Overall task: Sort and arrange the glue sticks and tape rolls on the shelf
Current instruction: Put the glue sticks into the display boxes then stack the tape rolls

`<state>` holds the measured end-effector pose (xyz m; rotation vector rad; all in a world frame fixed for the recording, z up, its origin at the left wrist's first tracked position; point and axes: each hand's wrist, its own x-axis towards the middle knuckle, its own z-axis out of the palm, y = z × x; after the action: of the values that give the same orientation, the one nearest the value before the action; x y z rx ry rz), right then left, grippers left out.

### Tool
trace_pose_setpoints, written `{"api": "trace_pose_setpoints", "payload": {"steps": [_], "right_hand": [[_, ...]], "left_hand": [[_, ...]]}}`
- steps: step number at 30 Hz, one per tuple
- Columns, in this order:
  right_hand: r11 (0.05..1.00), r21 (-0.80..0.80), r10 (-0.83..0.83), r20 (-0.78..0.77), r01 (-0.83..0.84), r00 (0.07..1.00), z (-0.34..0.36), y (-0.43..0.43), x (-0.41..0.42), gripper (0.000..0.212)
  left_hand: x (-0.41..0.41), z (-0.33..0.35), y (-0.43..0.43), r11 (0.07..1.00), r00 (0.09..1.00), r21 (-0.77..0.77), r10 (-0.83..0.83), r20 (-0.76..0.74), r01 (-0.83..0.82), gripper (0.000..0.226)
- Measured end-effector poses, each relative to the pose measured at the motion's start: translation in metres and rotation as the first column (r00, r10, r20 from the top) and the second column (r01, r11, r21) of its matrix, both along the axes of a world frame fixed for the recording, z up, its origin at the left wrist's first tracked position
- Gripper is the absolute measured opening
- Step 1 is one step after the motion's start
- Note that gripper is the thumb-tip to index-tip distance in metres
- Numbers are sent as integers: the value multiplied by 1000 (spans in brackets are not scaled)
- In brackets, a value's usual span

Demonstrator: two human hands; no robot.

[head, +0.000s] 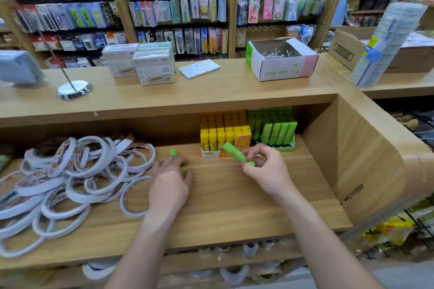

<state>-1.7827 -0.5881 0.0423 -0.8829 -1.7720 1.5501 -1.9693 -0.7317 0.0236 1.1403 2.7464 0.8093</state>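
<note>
My right hand [264,166] pinches a green glue stick [236,153] just in front of the yellow glue stick box [223,134]. My left hand [171,178] lies on the wooden shelf [234,206] with its fingers curled over another green glue stick [173,152]; only the stick's tip shows beyond the fingers. A tray of green glue sticks [273,128] stands to the right of the yellow box at the back of the shelf. A loose heap of white tape rolls [70,178] covers the shelf's left half.
On the counter above stand white boxes [141,63], a notepad [199,68], an open box of clips [281,58] and a metal stand [74,88]. A wooden side wall [366,159] closes the shelf on the right. More rolls sit on the shelf below [234,272].
</note>
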Motion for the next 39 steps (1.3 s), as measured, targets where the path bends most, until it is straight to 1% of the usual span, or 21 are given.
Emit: {"api": "trace_pose_setpoints", "payload": {"steps": [2,5,6,7,9,11,12,14,16,17,19,21,24,25,27,29,31,34,39], "right_hand": [[999,26,31,47,-32,998,-4,-1,1,31],[993,5,119,95,-120,988,-7,-5,0,55],[991,8,134,124,-136,983,-9,-5,0,59],[989,24,139,157,-145,978,-10,-4,1,57],[987,61,133,200,-148,971,-10,-3,5,46],[989,63,119,193,-134,974,-10,-2,9,38],[991,55,106,185,-118,977,-11,-2,11,34],[997,9,78,146,-81,986,-11,-1,15,27],[999,-24,45,108,-43,993,-12,2,20,23],[1000,-25,22,97,-19,995,-12,3,23,23],[999,-8,-44,79,45,996,-8,7,29,24],[993,43,-115,72,112,991,-2,13,35,31],[965,184,-202,64,187,977,11,23,40,41],[947,241,-233,66,211,970,16,27,41,42],[903,345,-293,65,254,954,24,34,41,40],[855,435,-341,61,282,938,29,41,37,36],[801,530,-368,72,277,927,32,48,31,35],[745,625,-372,96,235,923,32,54,19,34],[694,708,-352,177,130,919,20,61,5,27]], "left_hand": [[11,-4,-3,995,998,73,-59,-33,61,19],[20,-8,-5,982,993,152,-110,-40,115,30],[22,-7,-5,976,993,186,-111,-25,114,32],[24,-6,-5,970,994,216,-113,-9,113,32],[28,-1,-4,953,991,281,-128,30,115,30],[32,4,-2,931,985,348,-148,92,108,29],[33,7,-1,922,977,378,-150,148,84,29],[39,13,3,895,938,444,-175,300,25,33],[44,17,8,857,876,514,-232,422,-21,37],[47,20,10,847,850,531,-261,457,-26,36],[49,20,17,850,830,526,-306,465,19,34],[50,16,24,857,806,512,-347,481,63,34],[50,10,34,852,716,516,-416,561,90,41],[51,9,38,850,699,518,-431,571,100,42],[53,8,44,854,705,508,-430,564,114,45],[54,6,50,854,682,512,-427,594,89,46],[55,2,52,844,660,532,-433,614,59,39],[55,-1,51,818,675,574,-450,585,48,26],[54,-5,51,803,678,596,-447,584,15,22]]}}
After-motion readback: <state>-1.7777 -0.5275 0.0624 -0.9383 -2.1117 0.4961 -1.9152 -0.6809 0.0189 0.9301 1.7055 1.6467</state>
